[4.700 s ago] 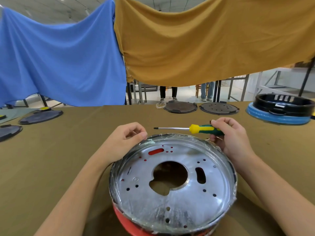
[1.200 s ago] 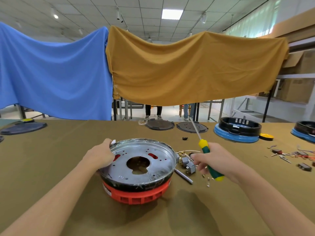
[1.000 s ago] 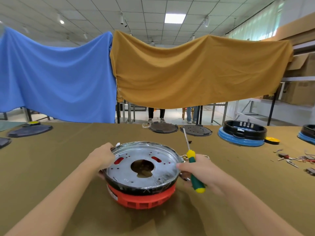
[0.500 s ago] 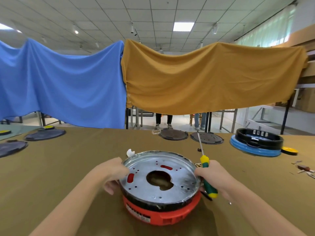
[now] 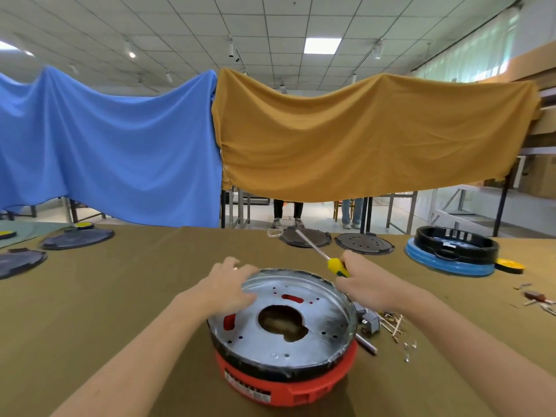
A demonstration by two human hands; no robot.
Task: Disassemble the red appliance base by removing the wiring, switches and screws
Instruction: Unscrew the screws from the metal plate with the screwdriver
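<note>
The red appliance base [image 5: 288,383] sits on the brown cloth table near me, topped by a silver metal plate [image 5: 319,329] with a large centre hole. My left hand [image 5: 224,285] rests on the plate's far left rim, fingers spread over it. My right hand [image 5: 365,284] sits at the far right rim, closed around a yellow-green screwdriver [image 5: 335,266] whose shaft points up and away to the left. Removed grey switches [image 5: 368,319], wires and small screws [image 5: 406,346] lie just right of the base.
A blue and black appliance base [image 5: 451,254] stands at the far right, with a yellow disc [image 5: 510,264] beside it. Dark round covers [image 5: 364,243] lie along the far edge and at the left [image 5: 76,236]. Loose parts [image 5: 535,297] lie at the right edge. Blue and mustard cloths hang behind.
The base has turned and tilted on the table between frames. My left hand has shifted from the left side onto the far rim. The screwdriver shaft now leans further left.
</note>
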